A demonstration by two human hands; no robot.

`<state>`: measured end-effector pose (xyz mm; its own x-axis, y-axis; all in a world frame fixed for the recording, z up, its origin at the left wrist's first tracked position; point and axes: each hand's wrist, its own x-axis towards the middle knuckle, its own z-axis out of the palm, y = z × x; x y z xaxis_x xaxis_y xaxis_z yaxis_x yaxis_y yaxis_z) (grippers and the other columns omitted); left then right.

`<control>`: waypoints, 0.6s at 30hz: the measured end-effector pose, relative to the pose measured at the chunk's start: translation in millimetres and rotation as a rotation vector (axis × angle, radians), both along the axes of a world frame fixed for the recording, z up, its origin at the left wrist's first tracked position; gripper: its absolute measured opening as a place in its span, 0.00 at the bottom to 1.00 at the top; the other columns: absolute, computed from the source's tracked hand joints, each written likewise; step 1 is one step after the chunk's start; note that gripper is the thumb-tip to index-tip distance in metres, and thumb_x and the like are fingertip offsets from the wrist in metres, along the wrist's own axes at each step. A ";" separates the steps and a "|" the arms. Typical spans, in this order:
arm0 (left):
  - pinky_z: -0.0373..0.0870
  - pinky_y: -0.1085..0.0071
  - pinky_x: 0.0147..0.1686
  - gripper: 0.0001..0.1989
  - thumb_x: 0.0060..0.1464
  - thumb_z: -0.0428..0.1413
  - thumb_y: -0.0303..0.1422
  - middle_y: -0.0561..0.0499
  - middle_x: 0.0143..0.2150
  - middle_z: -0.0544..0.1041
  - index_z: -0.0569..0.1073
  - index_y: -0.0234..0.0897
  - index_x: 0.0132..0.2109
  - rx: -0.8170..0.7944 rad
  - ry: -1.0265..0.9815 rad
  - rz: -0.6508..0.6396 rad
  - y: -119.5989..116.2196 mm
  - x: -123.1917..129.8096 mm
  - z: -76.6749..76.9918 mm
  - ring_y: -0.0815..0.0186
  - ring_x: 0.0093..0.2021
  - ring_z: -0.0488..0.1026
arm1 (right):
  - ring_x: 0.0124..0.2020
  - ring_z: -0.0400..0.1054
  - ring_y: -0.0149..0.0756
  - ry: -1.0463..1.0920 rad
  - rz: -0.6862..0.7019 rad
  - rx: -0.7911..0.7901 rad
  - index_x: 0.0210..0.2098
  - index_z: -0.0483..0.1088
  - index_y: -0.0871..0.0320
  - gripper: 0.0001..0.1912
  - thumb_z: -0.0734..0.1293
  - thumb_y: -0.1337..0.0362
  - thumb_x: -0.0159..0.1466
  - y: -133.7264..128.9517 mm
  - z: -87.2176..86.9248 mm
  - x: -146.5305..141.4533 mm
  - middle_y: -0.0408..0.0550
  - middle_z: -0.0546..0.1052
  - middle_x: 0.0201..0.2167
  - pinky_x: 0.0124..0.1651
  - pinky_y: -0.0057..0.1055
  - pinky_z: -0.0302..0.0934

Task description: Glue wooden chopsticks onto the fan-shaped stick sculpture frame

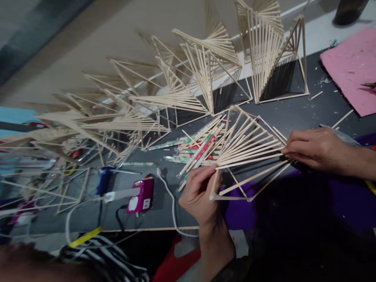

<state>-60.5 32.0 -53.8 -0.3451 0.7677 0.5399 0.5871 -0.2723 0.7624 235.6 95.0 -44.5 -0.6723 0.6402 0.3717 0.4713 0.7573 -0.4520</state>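
Note:
Both my hands hold a fan-like frame of thin wooden chopsticks [249, 152] up over the near edge of the table. My left hand [201, 194] pinches its left end, where the stick ends bunch together above a squarish base. At the opposite end, the closed fingers of my right hand [319, 150] grip the stick tips; the exact contact there is partly hidden by the fingers. Just behind the frame lies a pile of chopsticks [190, 154], some in clear wrappers with red and green print.
Several similar stick structures [264, 62] stand along the back of the dark table [164, 215]. A magenta socket box [141, 196], a white cable [172, 192] and a blue object [104, 180] lie at left. A pink sheet [352, 70] is at right. Purple material [241, 207] hangs below the frame.

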 end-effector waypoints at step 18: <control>0.71 0.70 0.29 0.08 0.48 0.64 0.28 0.53 0.31 0.80 0.83 0.43 0.38 0.034 0.052 0.035 -0.5 -4.4 -5.5 0.67 0.31 0.75 | 0.33 0.69 0.31 -0.063 0.004 -0.101 0.39 0.73 0.57 0.11 0.58 0.67 0.70 0.5 1.0 -2.9 0.48 0.76 0.36 0.33 0.26 0.57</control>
